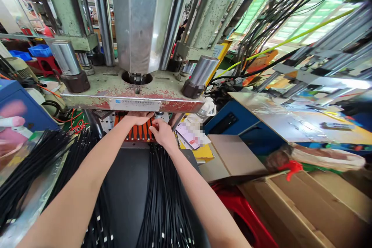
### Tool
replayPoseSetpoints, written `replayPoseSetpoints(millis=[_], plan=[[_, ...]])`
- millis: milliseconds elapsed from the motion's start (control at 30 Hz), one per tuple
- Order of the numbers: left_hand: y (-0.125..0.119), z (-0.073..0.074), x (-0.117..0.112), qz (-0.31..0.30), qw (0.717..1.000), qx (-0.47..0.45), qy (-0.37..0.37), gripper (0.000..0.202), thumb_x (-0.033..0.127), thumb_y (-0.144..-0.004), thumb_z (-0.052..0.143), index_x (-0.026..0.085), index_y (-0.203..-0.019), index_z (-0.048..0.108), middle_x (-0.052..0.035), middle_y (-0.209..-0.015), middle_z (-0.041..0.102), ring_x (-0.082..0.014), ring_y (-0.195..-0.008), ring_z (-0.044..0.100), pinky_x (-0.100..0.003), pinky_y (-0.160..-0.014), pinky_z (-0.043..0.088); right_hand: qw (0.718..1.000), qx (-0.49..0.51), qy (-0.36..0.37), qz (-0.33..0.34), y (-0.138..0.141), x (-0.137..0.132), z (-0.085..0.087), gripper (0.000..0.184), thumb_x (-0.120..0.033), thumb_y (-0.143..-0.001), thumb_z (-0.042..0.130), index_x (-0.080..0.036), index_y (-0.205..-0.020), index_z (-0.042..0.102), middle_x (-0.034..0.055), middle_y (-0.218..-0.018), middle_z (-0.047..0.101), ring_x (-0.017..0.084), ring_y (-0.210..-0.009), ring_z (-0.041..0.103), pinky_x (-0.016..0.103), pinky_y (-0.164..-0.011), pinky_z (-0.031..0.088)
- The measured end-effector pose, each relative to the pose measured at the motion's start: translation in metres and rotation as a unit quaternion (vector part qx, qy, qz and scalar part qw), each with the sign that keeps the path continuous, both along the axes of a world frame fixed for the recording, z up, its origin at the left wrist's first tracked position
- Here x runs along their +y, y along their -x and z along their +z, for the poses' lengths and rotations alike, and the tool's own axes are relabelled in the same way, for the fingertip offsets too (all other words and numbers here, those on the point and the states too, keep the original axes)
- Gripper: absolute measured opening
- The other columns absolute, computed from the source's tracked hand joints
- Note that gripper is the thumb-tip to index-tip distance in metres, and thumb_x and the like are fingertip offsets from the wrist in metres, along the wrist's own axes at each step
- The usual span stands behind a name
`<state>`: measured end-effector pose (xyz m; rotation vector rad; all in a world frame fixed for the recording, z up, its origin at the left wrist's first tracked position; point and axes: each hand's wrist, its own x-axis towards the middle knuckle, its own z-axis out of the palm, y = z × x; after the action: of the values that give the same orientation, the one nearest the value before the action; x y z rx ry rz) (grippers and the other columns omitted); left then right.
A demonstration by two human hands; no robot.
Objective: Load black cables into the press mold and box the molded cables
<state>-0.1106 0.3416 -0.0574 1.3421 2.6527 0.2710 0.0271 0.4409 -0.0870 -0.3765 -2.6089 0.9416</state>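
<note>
Under the press plate, an orange-red slotted fixture [140, 132] holds several black cable ends side by side. My left hand [138, 117] reaches over the fixture's back part, fingers stretched out to the right and lying flat. At the fixture's right end, my right hand [162, 131] has its thumb and fingers curled together in a pinch; what they hold is too small to make out. A thick bundle of black flat cables [162, 201] hangs toward me below my right hand, over a dark board [124, 193].
The heavy press plate [133, 99] sits low above both hands, between steel columns. More black cables [31, 170] lie at the left. A person's gloved hand [13, 124] is at the left edge. Cardboard boxes [305, 201] and a red stool [247, 213] stand at the right.
</note>
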Motion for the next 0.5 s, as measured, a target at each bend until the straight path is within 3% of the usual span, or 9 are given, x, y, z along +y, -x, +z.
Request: replayPoseSetpoints(millis=[200, 367, 433, 500], plan=[[-0.004, -0.001, -0.002, 0.023, 0.999, 0.015, -0.044, 0.061, 0.058, -0.094, 0.022, 0.023, -0.139, 0.044, -0.005, -0.148, 0.043, -0.0252, -0.139, 0.033, -0.039, -0.116, 0.019, 1.0, 0.009, 0.014, -0.007, 0.003, -0.003, -0.004, 0.016, -0.025, -0.084, 0.058, -0.019, -0.099, 0.06, 0.0057, -0.092, 0.067, 0.019, -0.085, 0.063, 0.032, -0.082, 0.046], [-0.018, 0.022, -0.012, 0.017, 0.998, 0.03, -0.06, 0.059, 0.055, -0.096, 0.02, 0.023, -0.141, 0.042, -0.0047, -0.146, 0.045, -0.023, -0.137, 0.036, -0.036, -0.114, 0.023, 0.998, 0.049, 0.014, 0.033, -0.007, -0.004, 0.001, 0.021, -0.025, -0.087, 0.052, -0.015, -0.102, 0.061, 0.0099, -0.097, 0.068, 0.019, -0.088, 0.063, 0.033, -0.084, 0.047], [-0.028, 0.031, -0.028, 0.012, 0.998, 0.025, -0.057, 0.06, 0.052, -0.097, 0.015, 0.022, -0.143, 0.04, -0.0057, -0.146, 0.045, -0.0223, -0.135, 0.04, -0.036, -0.113, 0.026, 0.996, 0.073, 0.013, 0.046, -0.026, 0.0, 0.004, 0.026, -0.027, -0.088, 0.05, -0.013, -0.105, 0.062, 0.011, -0.097, 0.068, 0.019, -0.086, 0.064, 0.034, -0.083, 0.049], [-0.042, 0.034, -0.064, -0.016, 0.998, 0.027, -0.058, 0.058, 0.048, -0.099, 0.013, 0.021, -0.144, 0.038, -0.0061, -0.148, 0.042, -0.0223, -0.135, 0.041, -0.04, -0.114, 0.025, 0.994, 0.09, 0.016, 0.052, -0.057, 0.012, 0.001, 0.029, -0.033, -0.088, 0.049, -0.015, -0.105, 0.063, 0.0107, -0.097, 0.069, 0.019, -0.085, 0.064, 0.034, -0.08, 0.05]])
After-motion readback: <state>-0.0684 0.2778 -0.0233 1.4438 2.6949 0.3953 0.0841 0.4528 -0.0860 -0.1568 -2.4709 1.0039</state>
